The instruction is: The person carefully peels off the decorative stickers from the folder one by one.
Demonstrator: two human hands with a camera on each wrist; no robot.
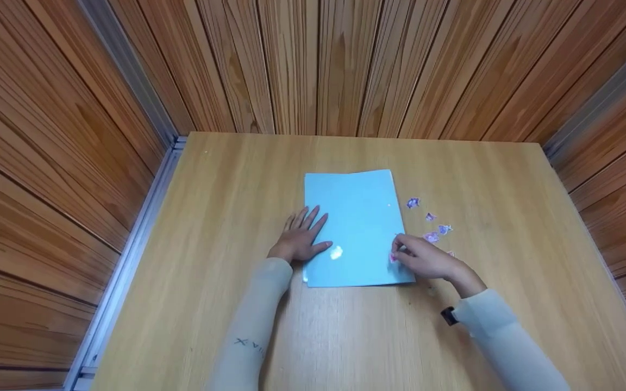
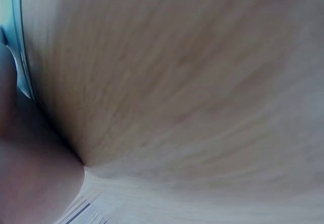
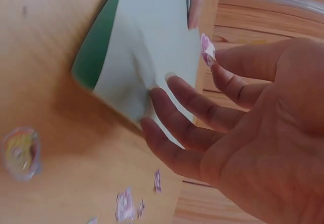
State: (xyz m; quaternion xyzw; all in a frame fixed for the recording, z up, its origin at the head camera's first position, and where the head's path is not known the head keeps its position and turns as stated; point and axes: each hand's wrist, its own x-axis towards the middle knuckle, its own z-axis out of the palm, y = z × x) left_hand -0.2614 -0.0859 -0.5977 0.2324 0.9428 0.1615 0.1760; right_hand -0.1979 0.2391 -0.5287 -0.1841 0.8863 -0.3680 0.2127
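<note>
A light-blue booklet lies on the wooden table, its layers slightly apart at the edges. My left hand rests over its left edge with fingers spread; in the left wrist view that hand is beside the booklet's rim. Between thumb and index finger, my right hand pinches a small pink-purple sticker over the booklet's lower right part. The other fingers of the right hand reach loosely over the pale cover, and a green layer shows at its corner.
Several small purple and pink stickers, one of them a blue-purple sticker, lie right of the booklet. A yellowish sticker is on the table in the right wrist view. Wood-plank walls enclose the table at back and sides.
</note>
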